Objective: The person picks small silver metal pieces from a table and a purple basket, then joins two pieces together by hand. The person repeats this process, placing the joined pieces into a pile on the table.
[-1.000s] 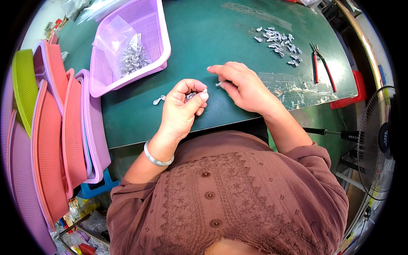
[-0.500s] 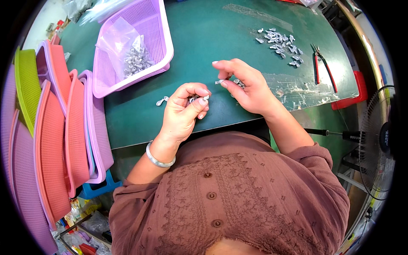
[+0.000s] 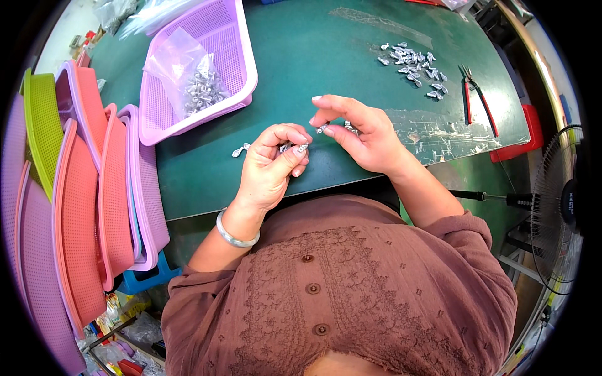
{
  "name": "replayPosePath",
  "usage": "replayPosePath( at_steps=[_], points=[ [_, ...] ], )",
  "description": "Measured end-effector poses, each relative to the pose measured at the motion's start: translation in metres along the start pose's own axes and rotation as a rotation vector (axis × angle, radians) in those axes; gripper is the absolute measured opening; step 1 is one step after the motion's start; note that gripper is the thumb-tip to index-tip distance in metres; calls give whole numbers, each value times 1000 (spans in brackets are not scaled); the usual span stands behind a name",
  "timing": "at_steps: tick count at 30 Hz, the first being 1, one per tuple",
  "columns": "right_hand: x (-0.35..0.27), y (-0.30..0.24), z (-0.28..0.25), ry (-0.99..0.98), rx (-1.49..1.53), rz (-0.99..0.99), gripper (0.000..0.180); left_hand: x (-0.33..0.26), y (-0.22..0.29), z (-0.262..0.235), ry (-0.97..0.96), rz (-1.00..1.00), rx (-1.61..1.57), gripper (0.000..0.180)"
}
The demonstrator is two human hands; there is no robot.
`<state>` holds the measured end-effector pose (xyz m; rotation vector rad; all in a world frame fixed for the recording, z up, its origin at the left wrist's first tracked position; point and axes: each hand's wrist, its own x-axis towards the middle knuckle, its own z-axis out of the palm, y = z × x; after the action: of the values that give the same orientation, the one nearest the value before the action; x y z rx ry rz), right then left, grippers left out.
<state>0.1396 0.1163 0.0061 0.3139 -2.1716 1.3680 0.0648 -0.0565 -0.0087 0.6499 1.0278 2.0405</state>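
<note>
My left hand [image 3: 273, 163] is curled over the near edge of the green table [image 3: 313, 56], pinching small silver metal pieces [image 3: 293, 148] between thumb and fingers. My right hand [image 3: 364, 135] is just to its right, thumb and forefinger closed on another small silver piece [image 3: 322, 128]. One loose silver piece [image 3: 238, 150] lies on the table left of my left hand. A few more pieces [image 3: 349, 126] lie partly hidden behind my right hand.
A purple mesh basket [image 3: 241, 62] holds a clear bag of silver pieces [image 3: 197, 88] at the back left. Several loose pieces [image 3: 411, 62] and red-handled pliers [image 3: 476, 100] lie at the back right. Stacked coloured baskets [image 3: 81, 207] stand at left. A fan [image 3: 561, 207] is at right.
My right hand has lifted off the table with a piece and moved toward my left hand. My left hand has risen slightly and turned its pieces.
</note>
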Motion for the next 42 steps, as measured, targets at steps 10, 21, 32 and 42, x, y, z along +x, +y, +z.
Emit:
replayPosePath(
  at_steps=[10, 21, 32, 42],
  points=[
    [0, -2, 4, 3, 24, -4, 41, 0, 6, -6, 98, -220, -263, 10],
    [0, -4, 9, -9, 19, -31, 42, 1, 14, 15, 208, -273, -34, 6],
    [-1, -5, 11, -18, 7, -21, 44, 1, 13, 18, 266, -257, 9, 9],
    [-2, -7, 11, -26, -39, -31, 48, 2, 13, 16, 292, -285, 122, 11]
  ],
)
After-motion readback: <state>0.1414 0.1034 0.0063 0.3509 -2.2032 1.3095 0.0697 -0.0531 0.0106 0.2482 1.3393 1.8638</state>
